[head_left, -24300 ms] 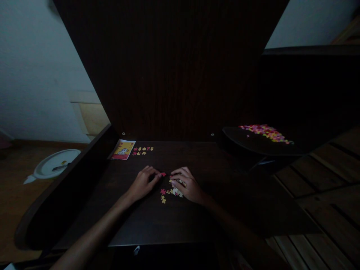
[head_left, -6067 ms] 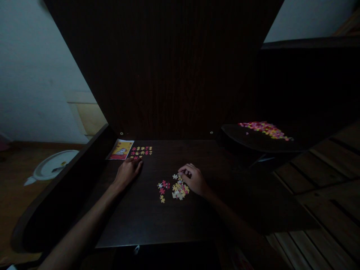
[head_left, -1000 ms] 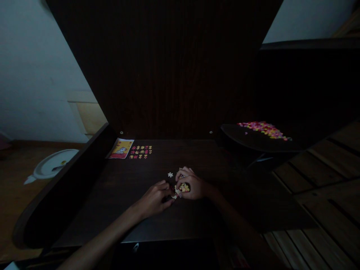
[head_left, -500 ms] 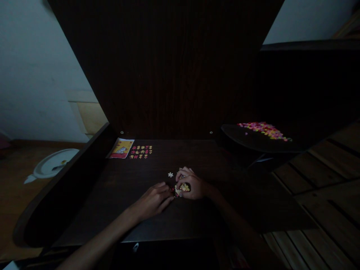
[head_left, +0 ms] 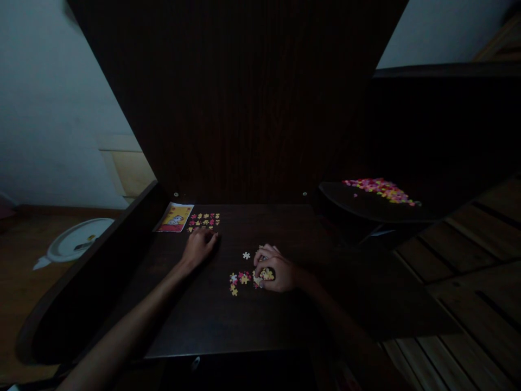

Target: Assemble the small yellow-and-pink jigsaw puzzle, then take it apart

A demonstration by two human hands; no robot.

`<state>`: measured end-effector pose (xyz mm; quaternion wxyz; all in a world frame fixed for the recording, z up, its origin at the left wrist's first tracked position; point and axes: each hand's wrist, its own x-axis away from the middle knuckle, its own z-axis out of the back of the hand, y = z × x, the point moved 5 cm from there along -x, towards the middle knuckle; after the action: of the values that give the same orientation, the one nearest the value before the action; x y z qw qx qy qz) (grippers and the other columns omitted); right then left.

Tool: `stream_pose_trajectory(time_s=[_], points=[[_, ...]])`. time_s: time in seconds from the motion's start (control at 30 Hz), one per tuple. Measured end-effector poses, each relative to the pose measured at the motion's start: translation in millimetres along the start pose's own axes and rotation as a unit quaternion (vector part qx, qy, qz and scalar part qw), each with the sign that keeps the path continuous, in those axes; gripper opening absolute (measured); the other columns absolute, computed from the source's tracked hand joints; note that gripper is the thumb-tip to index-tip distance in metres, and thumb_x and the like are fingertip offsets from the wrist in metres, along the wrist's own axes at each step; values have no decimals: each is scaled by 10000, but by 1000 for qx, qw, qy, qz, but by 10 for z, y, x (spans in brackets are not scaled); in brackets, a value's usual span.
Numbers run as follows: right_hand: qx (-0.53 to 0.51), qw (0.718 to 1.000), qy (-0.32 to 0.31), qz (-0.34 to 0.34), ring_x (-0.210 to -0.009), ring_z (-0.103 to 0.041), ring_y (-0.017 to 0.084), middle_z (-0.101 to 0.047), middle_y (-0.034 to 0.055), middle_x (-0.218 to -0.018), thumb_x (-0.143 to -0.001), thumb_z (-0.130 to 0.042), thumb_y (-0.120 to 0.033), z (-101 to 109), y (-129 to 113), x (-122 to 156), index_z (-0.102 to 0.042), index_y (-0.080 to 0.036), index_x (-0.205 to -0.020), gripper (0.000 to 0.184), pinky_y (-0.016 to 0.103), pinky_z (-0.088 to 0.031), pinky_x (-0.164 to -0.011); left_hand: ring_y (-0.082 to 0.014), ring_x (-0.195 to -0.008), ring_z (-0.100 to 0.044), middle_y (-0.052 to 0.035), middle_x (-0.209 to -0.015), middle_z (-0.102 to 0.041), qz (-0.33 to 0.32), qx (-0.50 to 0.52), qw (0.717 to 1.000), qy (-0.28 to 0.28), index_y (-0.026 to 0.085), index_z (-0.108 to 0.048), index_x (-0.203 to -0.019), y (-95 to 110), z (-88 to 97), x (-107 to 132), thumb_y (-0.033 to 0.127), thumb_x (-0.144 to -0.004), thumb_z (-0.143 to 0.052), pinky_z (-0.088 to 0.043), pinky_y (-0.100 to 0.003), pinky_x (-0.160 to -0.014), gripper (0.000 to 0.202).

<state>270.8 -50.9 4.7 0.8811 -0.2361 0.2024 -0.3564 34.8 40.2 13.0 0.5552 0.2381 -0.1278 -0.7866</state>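
Observation:
My left hand (head_left: 198, 247) is at the near edge of neat rows of jigsaw puzzle pieces (head_left: 205, 216), covering part of the lowest row. Its fingers bend downward; whatever they hold, if anything, is hidden beneath them. My right hand (head_left: 279, 268) curls round a small heap of puzzle pieces (head_left: 267, 274), with thumb and fingers around them on the dark table. Left of that heap are several loose pieces, pink, yellow and whitish (head_left: 244, 278). One pale piece (head_left: 246, 255) lies apart, just beyond them. Beside the rows is a picture sheet (head_left: 175, 218) with a white animal on yellow and red.
A raised dark side board (head_left: 93, 271) borders the table on the left, and a tall dark panel (head_left: 244, 108) stands behind. On a rounded shelf (head_left: 337, 194) at right lies a pile of small colourful bits (head_left: 382, 187). A white oval tray-like object (head_left: 61, 241) is on the floor.
My left hand has moved from the heap, away and to the left, to the rows of pieces. Loose pieces it covered now show. My right hand stays by the heap.

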Motion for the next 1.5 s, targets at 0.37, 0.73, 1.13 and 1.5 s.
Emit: stream_pose_trajectory(time_s=[0.37,0.73,1.13,1.5], points=[[6,1000,-4,-12,-1017,-520,230,-621,45,-1035,-710,-750,-169,1,-29,-8,-697,-208,-812,122,452,-366,-950,-271,-937,-617,-121,-941,-693,4,-45,999,9,163,-680,-877,-66,-56,-48,366,-937,-442,-485,-389,-866,319],[-4,1000,-2,-8,-1012,-514,228,-600,45,-1056,-699,-757,-160,2,-23,4,-697,-216,-829,154,445,-368,-940,-278,-1023,-600,-124,-1033,-712,-37,-43,997,-43,137,-667,-1221,-67,-155,21,297,-903,-441,-493,-400,-913,422],[-9,1000,4,-6,-1007,-513,229,-604,43,-1045,-697,-746,-149,15,-32,17,-698,-219,-822,152,444,-370,-931,-263,-975,-616,-105,-968,-701,-34,-59,997,-44,146,-651,-1260,-57,-138,45,313,-913,-440,-501,-374,-902,439],[-12,1000,7,-5,-1007,-517,232,-618,43,-1043,-694,-757,-161,13,-34,1,-705,-215,-805,133,448,-371,-937,-295,-1061,-592,-141,-1062,-685,32,-128,991,-15,143,-681,-1143,-275,84,124,311,-911,-437,-492,-373,-903,377]])
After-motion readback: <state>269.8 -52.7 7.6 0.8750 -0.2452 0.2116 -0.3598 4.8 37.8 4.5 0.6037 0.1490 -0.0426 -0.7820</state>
